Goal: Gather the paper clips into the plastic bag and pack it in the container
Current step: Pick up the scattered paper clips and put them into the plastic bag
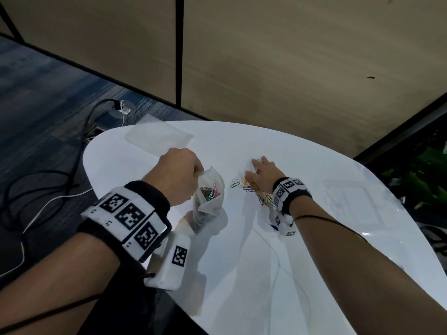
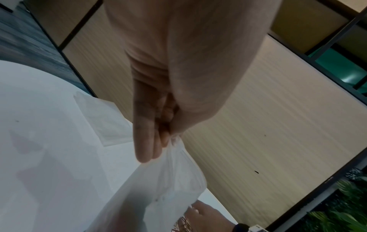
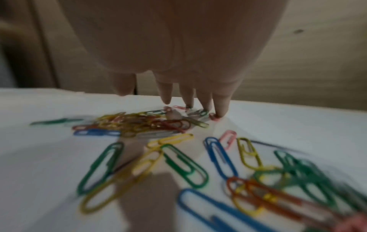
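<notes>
My left hand (image 1: 180,176) pinches the rim of a small clear plastic bag (image 1: 210,197) and holds it upright on the white table (image 1: 242,274). Several coloured paper clips sit inside the bag. In the left wrist view the fingers (image 2: 151,138) grip the bag (image 2: 163,185) at its top edge. My right hand (image 1: 262,174) lies flat, fingers straight, over a scatter of loose coloured paper clips (image 1: 244,184). In the right wrist view the fingertips (image 3: 220,106) touch the table among the clips (image 3: 158,124).
A flat clear plastic container (image 1: 158,136) lies at the table's far left. A second clear tray (image 1: 350,199) sits at the right. Cables (image 1: 48,204) run across the blue carpet left of the table. A wood-panelled wall stands behind.
</notes>
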A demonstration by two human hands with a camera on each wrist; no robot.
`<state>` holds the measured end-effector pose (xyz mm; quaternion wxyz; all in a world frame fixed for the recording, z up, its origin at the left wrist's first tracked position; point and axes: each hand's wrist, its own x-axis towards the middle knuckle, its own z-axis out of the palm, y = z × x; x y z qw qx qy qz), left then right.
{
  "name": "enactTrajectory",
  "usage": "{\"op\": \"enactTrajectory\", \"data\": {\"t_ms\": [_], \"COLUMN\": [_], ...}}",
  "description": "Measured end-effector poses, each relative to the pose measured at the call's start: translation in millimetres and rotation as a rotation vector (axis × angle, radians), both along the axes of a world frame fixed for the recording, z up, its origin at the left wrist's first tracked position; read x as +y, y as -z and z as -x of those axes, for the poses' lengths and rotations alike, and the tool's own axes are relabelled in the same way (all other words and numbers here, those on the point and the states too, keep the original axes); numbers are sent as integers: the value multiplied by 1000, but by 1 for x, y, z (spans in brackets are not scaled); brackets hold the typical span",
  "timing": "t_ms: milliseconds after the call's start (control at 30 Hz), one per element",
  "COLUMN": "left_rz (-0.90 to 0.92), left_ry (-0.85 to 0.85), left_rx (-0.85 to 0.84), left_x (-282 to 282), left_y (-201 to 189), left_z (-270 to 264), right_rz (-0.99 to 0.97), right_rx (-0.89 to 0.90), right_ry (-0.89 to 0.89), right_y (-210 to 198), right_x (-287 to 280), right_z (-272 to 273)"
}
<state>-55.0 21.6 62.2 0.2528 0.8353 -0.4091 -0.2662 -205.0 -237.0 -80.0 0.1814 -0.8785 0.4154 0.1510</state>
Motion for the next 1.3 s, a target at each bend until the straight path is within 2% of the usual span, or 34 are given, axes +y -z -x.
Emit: {"op": "enactTrajectory", "data": {"t_ms": [67,133,200,267,333,400,567,700,833,900,967,1033,1133,1233,1300], "left_rz": [7,7,4,-2,0,-2,-20,-23,-37,-37,-31,-23,-14,-24,-30], "left_ry": [3,5,9,14,13,13,11,23,27,16,-5,-30,-42,-18,-3], "left_rx": [-2,-4,-3,-6,-10,-15,-6,-3,1,17,22,23,38,45,38], "left_x": [1,0,-1,-1,0,1,-1,-4,-7,-9,-10,-10,-9,-8,-7], "left_y": [0,1,2,2,1,1,0,-2,-3,-3,-4,-5,-6,-5,-5], "left_z": [0,1,3,4,3,3,3,9,12,14,15,16,17,18,18], "right_rz": [91,211,341,386,346,247,-106,-401,-638,-703,-666,-486,-122,25,29], "right_rx": [8,-76,-88,-34,-48,-143,-576,-930,-1190,-1232,-1222,-1161,-949,-755,-597], "right_ry": [-159,-243,-277,-236,-102,106,639,757,709,661,616,534,294,33,-140], "right_y": [3,6,9,3,-4,-11,-43,-78,-118,-126,-121,-110,-98,-99,-105], "right_x": [7,15,23,27,27,24,26,46,94,123,149,170,187,191,186], "right_z": [3,5,6,6,7,10,25,22,7,-1,-7,-9,-6,-8,-10]}}
